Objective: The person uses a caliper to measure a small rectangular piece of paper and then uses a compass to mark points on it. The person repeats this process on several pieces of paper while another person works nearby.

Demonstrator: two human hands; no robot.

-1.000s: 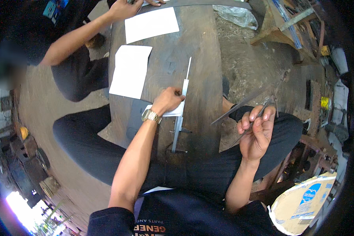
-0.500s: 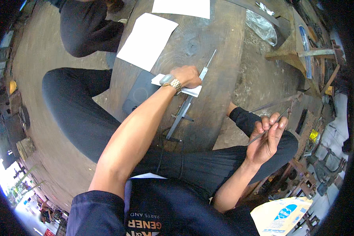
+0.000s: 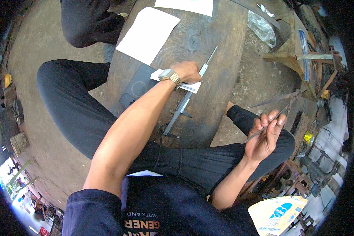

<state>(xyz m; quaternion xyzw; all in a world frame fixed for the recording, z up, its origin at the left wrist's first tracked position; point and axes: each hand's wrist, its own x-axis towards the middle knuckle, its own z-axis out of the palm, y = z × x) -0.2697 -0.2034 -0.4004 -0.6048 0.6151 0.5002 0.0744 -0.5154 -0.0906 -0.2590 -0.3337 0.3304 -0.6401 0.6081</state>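
My left hand (image 3: 186, 72), with a metal watch (image 3: 169, 76) at its wrist, rests curled on a small stack of folded white paper (image 3: 191, 87). Its fingertips are hidden beside a metal vernier caliper (image 3: 181, 109), which lies lengthwise on the wooden board, partly under the paper. What those fingers grip, if anything, cannot be seen. Raised over my right leg, my right hand (image 3: 266, 131) pinches one leg of a pair of dark metal dividers (image 3: 290, 103) between thumb and fingers. The dividers' other leg points left, apart from the hand.
On the wooden board (image 3: 220, 39) lie a dark phone (image 3: 138, 87) and two white sheets (image 3: 147, 35). Beyond its right edge are a clear plastic bag (image 3: 261, 29) and a wooden frame (image 3: 289, 58). A yellowish packet (image 3: 277, 214) sits lower right. Another person's leg (image 3: 84, 23) is upper left.
The whole view has shifted slightly. Both hands keep nearly the same pose, the left over the paper and the right on the dividers.
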